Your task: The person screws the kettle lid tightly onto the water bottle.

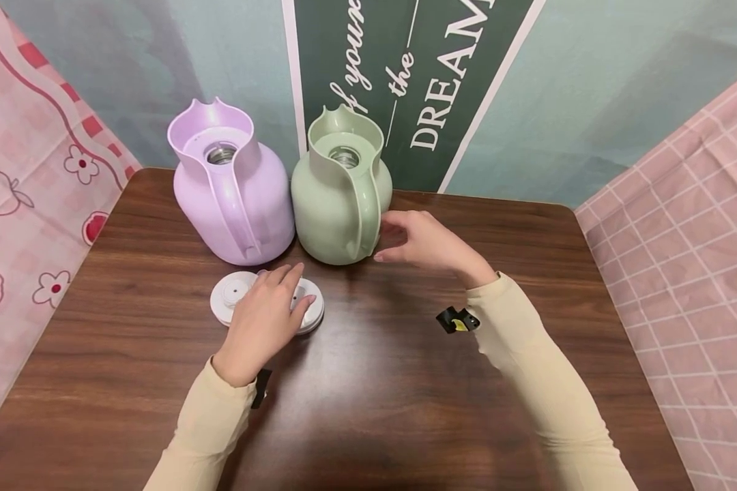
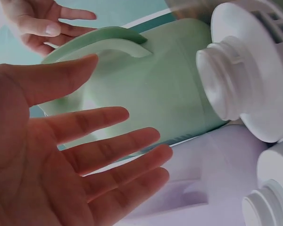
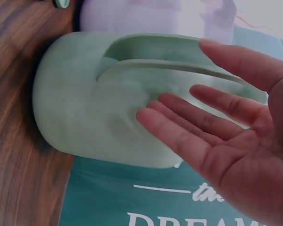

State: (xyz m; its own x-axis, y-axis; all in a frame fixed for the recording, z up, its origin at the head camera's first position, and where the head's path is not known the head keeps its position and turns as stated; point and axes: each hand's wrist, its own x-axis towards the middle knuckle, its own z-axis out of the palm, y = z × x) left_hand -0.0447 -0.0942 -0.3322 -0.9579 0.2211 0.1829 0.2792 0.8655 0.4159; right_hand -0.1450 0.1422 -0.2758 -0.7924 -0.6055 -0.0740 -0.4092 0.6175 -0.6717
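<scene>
A light green thermos jug (image 1: 319,211) stands upright without a stopper, its metal-lined mouth showing and its handle facing me. My right hand (image 1: 432,242) is beside that handle, fingers spread and loosely bent, holding nothing. Just left stands a lilac jug (image 1: 273,198) of the same shape, also with an uncovered mouth. In front of the jugs, two white stoppers (image 1: 224,296) lie side by side on the table. Above them is my left hand (image 1: 264,317), partly covering both. The left wrist view shows its fingers extended and the threaded end of one stopper (image 2: 214,84).
The brown wood-grain table (image 1: 368,423) has its back edge at a blue-green backdrop (image 1: 239,41) with a dark green lettered panel (image 1: 381,102). Pink patterned cloths hang at the left (image 1: 31,204) and right (image 1: 706,225). Small black cameras (image 1: 457,320) sit at the wrists.
</scene>
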